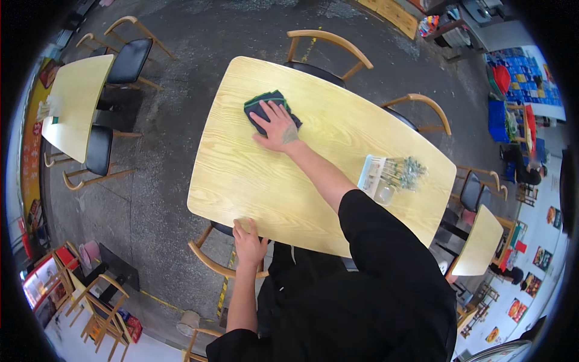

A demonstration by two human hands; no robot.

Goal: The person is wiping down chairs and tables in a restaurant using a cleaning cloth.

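Note:
My right hand [278,128] lies flat on a folded dark cloth [271,96] with green edging, pressing it against the pale wood tabletop [241,175]. Its fingers are spread over the top of the cloth, towards the table's far left part. At the near left edge my left hand [248,243] rests its fingertips on the table rim; its fingers are stretched apart and nothing is in them. To the right of my right forearm, a white and light blue holder [369,175] stands on the table beside a bundle of slender wrapped sticks [398,174].
Wooden chairs with dark seats surround the table, including a far one [329,45], a right one [422,111] and a near-left one [208,259]. Another table [81,102] is at the left, and one [479,244] at the right. A person [525,166] is at the far right.

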